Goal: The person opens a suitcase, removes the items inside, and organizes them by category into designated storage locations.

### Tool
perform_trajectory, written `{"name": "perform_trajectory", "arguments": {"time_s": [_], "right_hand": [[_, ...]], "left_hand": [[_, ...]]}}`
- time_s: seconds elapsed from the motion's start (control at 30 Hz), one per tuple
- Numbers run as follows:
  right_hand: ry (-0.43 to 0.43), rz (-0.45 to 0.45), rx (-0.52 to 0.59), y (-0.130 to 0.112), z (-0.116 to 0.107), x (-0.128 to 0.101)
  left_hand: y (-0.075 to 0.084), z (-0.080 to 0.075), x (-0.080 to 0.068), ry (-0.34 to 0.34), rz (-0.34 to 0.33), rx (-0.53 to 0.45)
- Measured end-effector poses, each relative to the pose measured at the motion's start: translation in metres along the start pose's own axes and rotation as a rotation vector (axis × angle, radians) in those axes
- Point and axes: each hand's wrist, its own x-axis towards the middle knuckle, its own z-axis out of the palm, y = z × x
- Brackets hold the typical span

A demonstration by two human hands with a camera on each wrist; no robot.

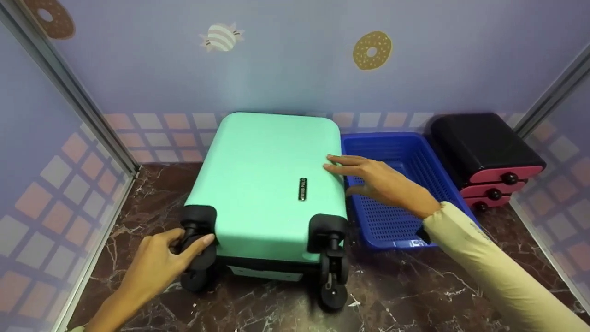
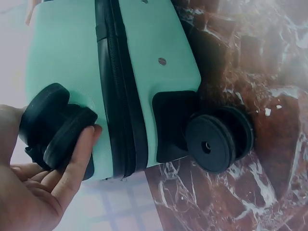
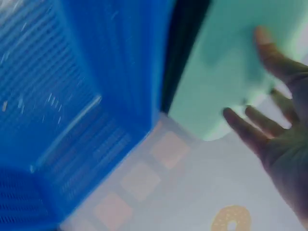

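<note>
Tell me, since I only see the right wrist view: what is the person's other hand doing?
Observer: The left hand grips a black wheel of the green suitcase.
Visitor: And what stands on the far side of the blue basket from the suitcase?
Observer: A black drawer unit with pinkish-red fronts.
Visitor: Is there any writing on the suitcase?
Observer: Yes, a small dark nameplate reads SWISS POLO.

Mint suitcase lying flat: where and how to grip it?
Probably by the mint suitcase's upper left wheel and upper right wheel, coming from the near end. Both jut out beyond the broad, smooth top, which offers little to curl round. The left hand grips the left one; the right one is free.
</note>
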Motion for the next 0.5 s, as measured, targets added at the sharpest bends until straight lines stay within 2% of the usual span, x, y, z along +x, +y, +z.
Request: {"name": "perform_trajectory", "arguments": {"time_s": [0.03, 0.13, 0.23, 0.27, 0.37, 0.5], "right_hand": [[0.001, 0.043, 0.066, -0.003, -0.001, -0.002], [0.035, 0.182, 0.277, -0.014, 0.001, -0.006], [0.059, 0.318, 0.424, -0.027, 0.007, -0.004], [0.061, 0.362, 0.463, -0.030, 0.009, -0.002], [0.049, 0.506, 0.587, -0.037, 0.011, 0.002], [-0.005, 0.621, 0.753, -0.037, 0.012, 0.008]], "left_hand": [[-0.001, 0.001, 0.001, -0.046, -0.008, -0.059], [-0.010, -0.002, 0.006, -0.242, -0.039, -0.310], [-0.025, -0.007, 0.010, -0.439, -0.077, -0.563], [-0.029, -0.008, 0.011, -0.476, -0.081, -0.611], [-0.037, -0.009, 0.012, -0.512, -0.083, -0.690], [-0.040, -0.007, 0.010, -0.485, -0.087, -0.726]]}}
